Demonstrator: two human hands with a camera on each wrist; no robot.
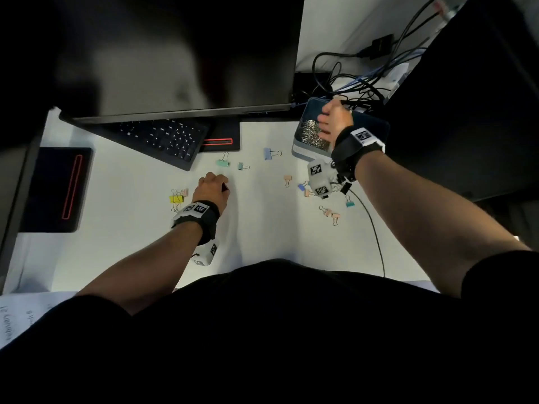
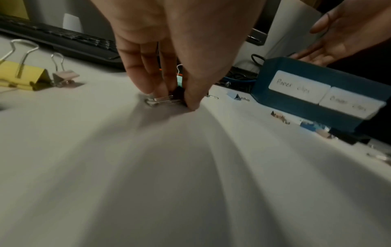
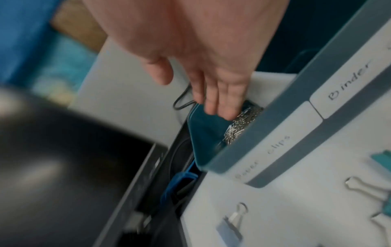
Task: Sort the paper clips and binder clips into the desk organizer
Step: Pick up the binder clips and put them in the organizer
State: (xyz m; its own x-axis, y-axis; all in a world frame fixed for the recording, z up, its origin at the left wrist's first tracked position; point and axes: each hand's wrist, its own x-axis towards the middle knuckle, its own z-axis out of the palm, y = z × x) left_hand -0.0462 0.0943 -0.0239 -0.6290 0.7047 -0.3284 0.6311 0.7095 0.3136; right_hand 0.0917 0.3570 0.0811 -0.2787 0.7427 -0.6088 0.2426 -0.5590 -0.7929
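Several binder clips lie scattered over the white counter (image 1: 140,205) in the head view — a yellow binder clip (image 1: 176,198) just beside the left hand (image 1: 210,189), a mint one (image 1: 223,162) and a blue one (image 1: 269,153) further out, pink ones near the right wrist. The left hand is low on the counter with its fingers curled down, while the right hand (image 1: 332,121) is over the desk organizer (image 1: 309,154), above the compartment holding a heap of silver paper clips (image 1: 310,132). From the left wrist, the fingers (image 2: 148,73) and thumb pinch a small black binder clip (image 2: 177,93) that sits on the counter with its wire handles pointing left; the organizer's labels for paper clips and binder clips face this way, and the right hand shows above it with its palm spread. From the right wrist, the fingers (image 3: 220,97) are straight, close together and hold nothing, their tips over the teal wall by the paper clip pile (image 3: 239,127). The step in hand looks like a pick-up of the black clip by the left hand, with the right hand emptied at the organizer. Next, the clip needs lifting clear and carrying to the binder-clip compartment — not the paper-clip one beside it.
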